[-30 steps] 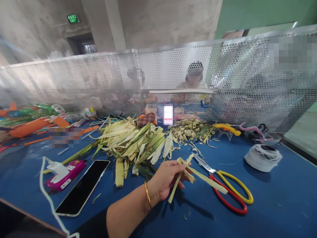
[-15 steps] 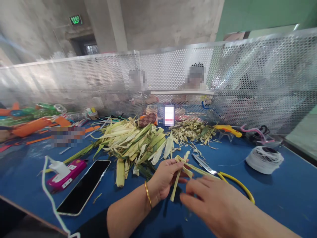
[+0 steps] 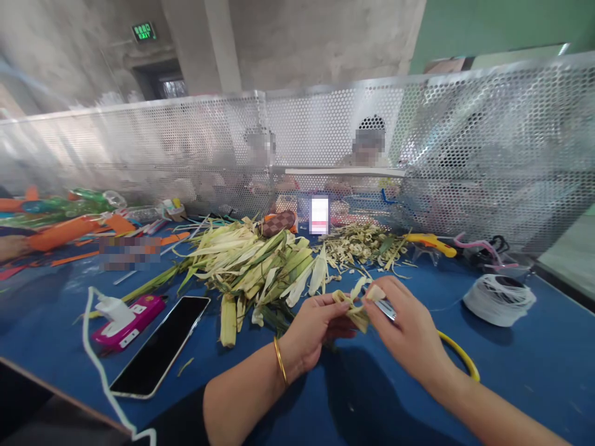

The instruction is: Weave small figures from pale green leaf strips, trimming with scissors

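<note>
My left hand (image 3: 310, 331) pinches a folded pale leaf strip (image 3: 354, 305) just above the blue table (image 3: 534, 371). My right hand (image 3: 409, 334) has closed its fingers on the same strip from the right. Behind my right hand lie scissors (image 3: 458, 354) with a yellow handle, mostly covered by it. A heap of green and pale leaves (image 3: 251, 263) lies just beyond my left hand.
A black phone (image 3: 160, 347) and a pink power bank with a white plug (image 3: 127, 311) lie at the left. A coil of white string (image 3: 498, 299) sits at the right, a yellow glue gun (image 3: 430, 243) behind. A perforated metal screen (image 3: 465, 148) borders the table; people sit beyond it.
My right hand came in from the lower right and took hold of the strip that my left hand was holding alone. The long loose ends of the strip are now folded up between both hands.
</note>
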Demonstrator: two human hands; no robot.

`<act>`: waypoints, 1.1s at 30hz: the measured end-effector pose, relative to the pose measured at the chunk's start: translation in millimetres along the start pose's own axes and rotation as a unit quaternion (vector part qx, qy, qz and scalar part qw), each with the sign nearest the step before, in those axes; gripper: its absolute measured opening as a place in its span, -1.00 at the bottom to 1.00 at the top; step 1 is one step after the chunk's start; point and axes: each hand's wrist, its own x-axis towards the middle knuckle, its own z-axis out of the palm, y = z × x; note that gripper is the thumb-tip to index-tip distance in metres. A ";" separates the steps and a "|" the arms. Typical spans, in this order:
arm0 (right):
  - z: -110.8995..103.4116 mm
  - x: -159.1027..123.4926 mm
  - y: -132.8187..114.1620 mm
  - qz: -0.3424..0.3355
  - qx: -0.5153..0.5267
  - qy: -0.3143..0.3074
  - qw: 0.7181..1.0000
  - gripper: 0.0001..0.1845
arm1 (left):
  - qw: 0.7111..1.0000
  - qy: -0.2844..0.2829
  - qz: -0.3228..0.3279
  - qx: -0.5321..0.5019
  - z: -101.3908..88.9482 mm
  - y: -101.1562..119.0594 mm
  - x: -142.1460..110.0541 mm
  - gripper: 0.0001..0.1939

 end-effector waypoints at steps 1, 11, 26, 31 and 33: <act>-0.1 4.1 4.2 0.073 0.046 -0.020 0.996 -0.81 | 1.000 -0.004 0.004 0.006 0.1 0.1 -0.1 -0.65; 8.5 10.0 7.9 0.316 0.293 -0.173 0.886 -0.76 | 0.997 0.027 0.032 0.059 -0.6 0.5 3.5 -0.65; -7.8 6.1 4.2 -0.299 -0.103 -0.114 0.942 -0.73 | 0.987 0.076 0.083 0.112 -4.1 2.2 7.8 -0.65; -9.4 13.1 15.8 -0.093 -0.006 -0.078 0.993 -0.78 | 0.975 -0.013 0.109 0.193 2.3 4.4 0.5 -0.73; -8.1 15.3 22.8 -0.020 0.005 -0.137 0.990 -0.79 | 0.972 -0.035 0.097 0.210 2.6 4.5 -0.4 -0.77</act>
